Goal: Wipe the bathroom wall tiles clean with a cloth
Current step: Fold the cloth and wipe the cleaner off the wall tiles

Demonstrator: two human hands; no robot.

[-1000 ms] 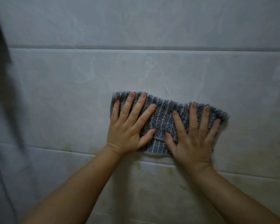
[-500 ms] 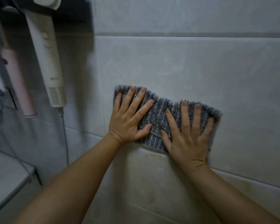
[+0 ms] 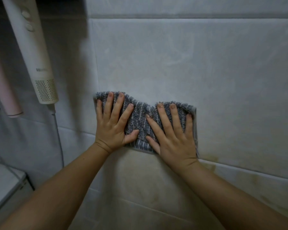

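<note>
The grey striped cloth [image 3: 140, 120] is being pressed flat against the wall tiles [image 3: 206, 72] by both hands. The left hand [image 3: 114, 128] and right hand [image 3: 173, 136] are being held open, fingers spread. Further left, a white hair dryer [image 3: 33, 55] is hanging.

White dryer [image 3: 32, 55] top cut off by frame, label unreadable. Cloth [image 3: 140, 115] partly hidden under left hand [image 3: 113, 128], right hand [image 3: 175, 138].

Dim, soft focus, dark vignette top-left corner
</note>
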